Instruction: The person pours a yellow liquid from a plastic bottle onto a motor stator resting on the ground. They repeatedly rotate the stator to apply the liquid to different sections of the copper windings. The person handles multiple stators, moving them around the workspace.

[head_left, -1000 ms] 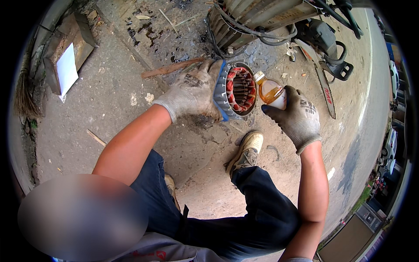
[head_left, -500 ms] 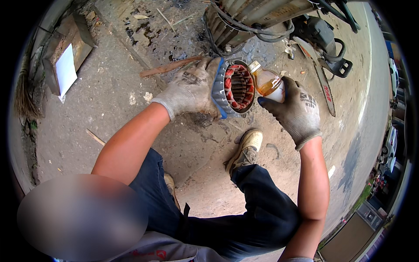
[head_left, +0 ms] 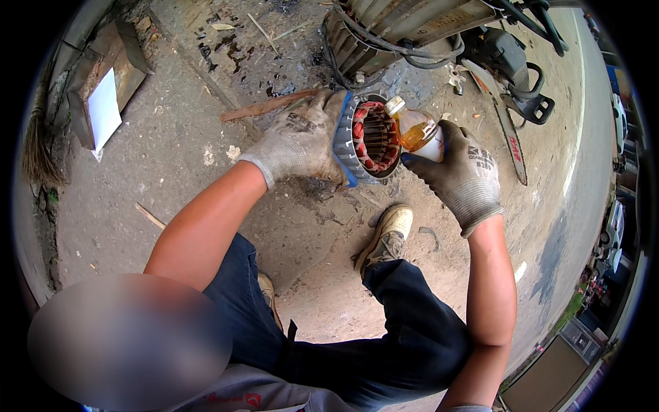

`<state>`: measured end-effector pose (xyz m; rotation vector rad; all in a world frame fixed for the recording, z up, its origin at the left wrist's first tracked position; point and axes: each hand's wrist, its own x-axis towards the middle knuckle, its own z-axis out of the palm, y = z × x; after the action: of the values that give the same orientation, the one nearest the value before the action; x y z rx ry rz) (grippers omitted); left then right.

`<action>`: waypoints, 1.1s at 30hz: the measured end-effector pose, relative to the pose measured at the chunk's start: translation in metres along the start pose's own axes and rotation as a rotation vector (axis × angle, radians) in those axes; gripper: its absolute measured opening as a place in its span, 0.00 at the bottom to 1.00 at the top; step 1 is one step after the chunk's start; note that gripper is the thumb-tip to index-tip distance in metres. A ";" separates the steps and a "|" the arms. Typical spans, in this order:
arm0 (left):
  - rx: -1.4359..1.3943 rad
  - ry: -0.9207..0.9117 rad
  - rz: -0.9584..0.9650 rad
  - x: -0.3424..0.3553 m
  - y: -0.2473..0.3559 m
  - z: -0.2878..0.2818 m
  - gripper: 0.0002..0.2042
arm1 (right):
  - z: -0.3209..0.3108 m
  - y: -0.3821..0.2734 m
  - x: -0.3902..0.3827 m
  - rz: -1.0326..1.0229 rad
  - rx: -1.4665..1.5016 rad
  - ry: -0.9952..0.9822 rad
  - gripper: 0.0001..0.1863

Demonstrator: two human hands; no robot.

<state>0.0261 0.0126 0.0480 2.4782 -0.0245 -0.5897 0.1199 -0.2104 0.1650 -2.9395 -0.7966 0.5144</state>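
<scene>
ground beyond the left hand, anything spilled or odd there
Yes: dark, glossy splotches mark the ground left of the ribbed metal casing, unlike the paler surface around; possibly spilled liquid, kind unclear.

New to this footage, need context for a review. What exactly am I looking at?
No robot here, just a person at work. The view comes from the left one of two head-worn fisheye cameras, looking down, so straight edges bend. The gloved left hand holds a grey metal cylinder with red windings inside. The gloved right hand holds a tilted clear bottle, amber liquid inside, neck near the cylinder's rim. On the ground lie a chainsaw and a wooden strip.
</scene>
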 end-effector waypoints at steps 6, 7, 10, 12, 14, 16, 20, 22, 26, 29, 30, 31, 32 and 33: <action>0.050 0.167 0.021 0.000 -0.002 0.011 0.73 | -0.002 -0.001 0.003 0.036 0.024 -0.039 0.31; 0.090 0.180 0.018 0.000 -0.004 0.013 0.73 | -0.002 -0.001 0.003 0.038 0.022 -0.041 0.31; 0.052 0.180 0.003 0.000 -0.005 0.011 0.74 | 0.000 0.000 0.005 0.047 0.039 -0.045 0.30; 0.034 0.176 -0.018 -0.001 -0.002 0.009 0.74 | 0.003 0.003 0.006 0.047 0.035 -0.064 0.30; 0.000 0.113 -0.047 -0.002 -0.001 0.003 0.75 | 0.006 0.005 0.007 0.047 0.040 -0.068 0.32; -0.059 -0.008 -0.068 -0.002 0.003 -0.008 0.77 | 0.005 0.006 0.005 0.061 0.040 -0.053 0.35; -0.029 0.069 -0.014 0.001 -0.002 -0.002 0.77 | 0.000 -0.001 0.006 0.068 0.015 -0.079 0.34; -0.013 0.082 -0.007 0.001 -0.003 0.000 0.77 | 0.001 0.000 0.006 0.054 0.007 -0.064 0.34; -0.062 0.073 -0.009 0.003 -0.003 0.000 0.78 | 0.002 -0.001 0.007 0.023 0.016 -0.020 0.33; -0.016 0.092 -0.018 0.002 -0.003 0.001 0.77 | 0.001 -0.002 0.009 0.036 0.028 -0.057 0.31; 0.010 0.119 -0.021 0.001 -0.004 0.003 0.75 | 0.001 0.000 0.010 0.041 0.040 -0.067 0.31; 0.036 0.147 -0.024 0.001 -0.004 0.005 0.74 | 0.001 0.001 0.011 0.046 0.052 -0.078 0.31; 0.030 0.129 -0.023 0.002 -0.006 0.007 0.75 | 0.001 0.000 0.011 0.038 0.063 -0.068 0.31; 0.023 0.111 -0.019 0.004 -0.005 0.008 0.77 | 0.001 -0.001 0.010 0.031 0.073 -0.058 0.31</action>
<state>0.0260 0.0123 0.0380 2.5325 0.0360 -0.4617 0.1276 -0.2043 0.1615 -2.8867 -0.7227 0.6196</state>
